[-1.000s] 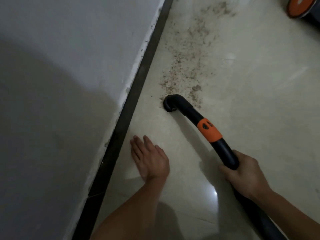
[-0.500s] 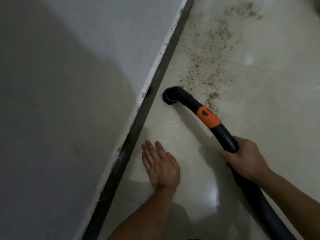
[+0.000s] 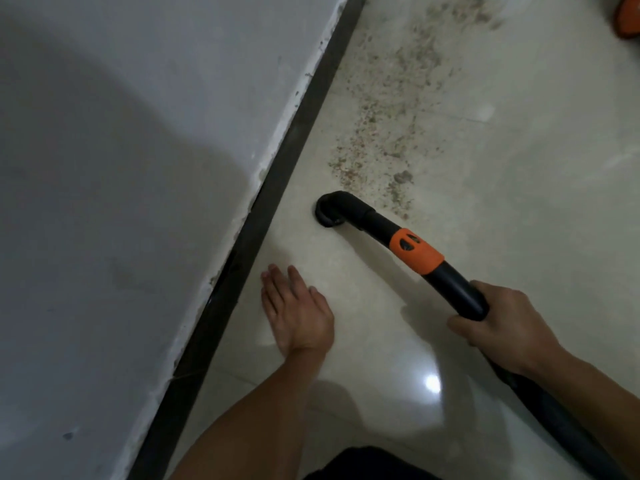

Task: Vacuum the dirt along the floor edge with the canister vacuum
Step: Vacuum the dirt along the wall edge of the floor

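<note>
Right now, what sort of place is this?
Likely an indoor room, at a wall's foot: glossy cream tiled floor, dark skirting strip under a white painted wall, black vacuum hose.

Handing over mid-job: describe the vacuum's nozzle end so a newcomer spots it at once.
Follow the dark baseboard strip under the white wall. On the pale floor right of it, beyond the flat left hand, lies the black nozzle. It alone is a bent elbow, mouth down at the brown dirt's near edge, ahead of the orange collar.

Orange item (image 3: 632, 15) cut off top-rt; hose (image 3: 557, 420) exits btm-rt.
</note>
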Action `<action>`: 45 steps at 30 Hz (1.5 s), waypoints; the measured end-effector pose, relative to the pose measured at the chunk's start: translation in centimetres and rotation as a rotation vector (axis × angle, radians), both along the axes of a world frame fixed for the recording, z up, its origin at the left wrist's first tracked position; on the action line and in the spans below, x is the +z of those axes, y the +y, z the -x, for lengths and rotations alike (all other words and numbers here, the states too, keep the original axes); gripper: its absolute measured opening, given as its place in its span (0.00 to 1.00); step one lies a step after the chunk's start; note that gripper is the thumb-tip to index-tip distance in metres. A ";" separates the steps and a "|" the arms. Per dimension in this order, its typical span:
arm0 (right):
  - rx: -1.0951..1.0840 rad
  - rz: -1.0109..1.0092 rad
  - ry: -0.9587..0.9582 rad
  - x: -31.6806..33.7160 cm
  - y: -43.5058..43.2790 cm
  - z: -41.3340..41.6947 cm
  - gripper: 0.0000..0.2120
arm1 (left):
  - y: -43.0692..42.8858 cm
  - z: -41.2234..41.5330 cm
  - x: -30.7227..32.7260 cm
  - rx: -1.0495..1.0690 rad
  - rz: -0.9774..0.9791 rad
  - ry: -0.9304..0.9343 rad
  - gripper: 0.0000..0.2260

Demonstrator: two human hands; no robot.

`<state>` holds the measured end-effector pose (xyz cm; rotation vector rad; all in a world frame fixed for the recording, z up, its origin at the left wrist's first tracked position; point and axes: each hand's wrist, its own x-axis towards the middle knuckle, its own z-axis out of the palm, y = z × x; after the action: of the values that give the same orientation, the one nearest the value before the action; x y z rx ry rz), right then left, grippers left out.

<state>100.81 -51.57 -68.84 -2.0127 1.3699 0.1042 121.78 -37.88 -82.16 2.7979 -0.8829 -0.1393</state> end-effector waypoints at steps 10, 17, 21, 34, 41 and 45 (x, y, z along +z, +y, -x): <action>-0.121 -0.065 -0.033 -1.1 2.0 6.2 0.11 | 0.0 -0.1 -0.4 -0.010 0.018 -0.006 0.25; -0.384 0.056 -0.014 -1.4 3.0 10.6 0.11 | -0.2 -0.2 -0.2 -0.007 0.000 -0.035 0.27; -0.372 0.055 -0.073 -2.3 1.5 8.7 0.08 | 0.0 0.0 -0.2 -0.010 0.019 -0.058 0.25; -0.456 0.119 -0.090 -2.9 -1.2 10.1 0.09 | -7.4 1.0 1.6 0.447 0.038 0.207 0.26; -0.456 0.013 -0.172 -3.3 -2.4 8.1 0.06 | -9.6 1.5 -1.6 0.542 0.115 0.015 0.26; -0.444 0.020 -0.140 -3.2 -4.6 8.2 0.06 | -9.8 1.4 -1.6 0.542 0.080 0.087 0.27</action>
<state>92.57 -56.17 -72.02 -1.6510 1.6912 -0.2454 120.41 -47.63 -83.74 2.8136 -0.0897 -0.1346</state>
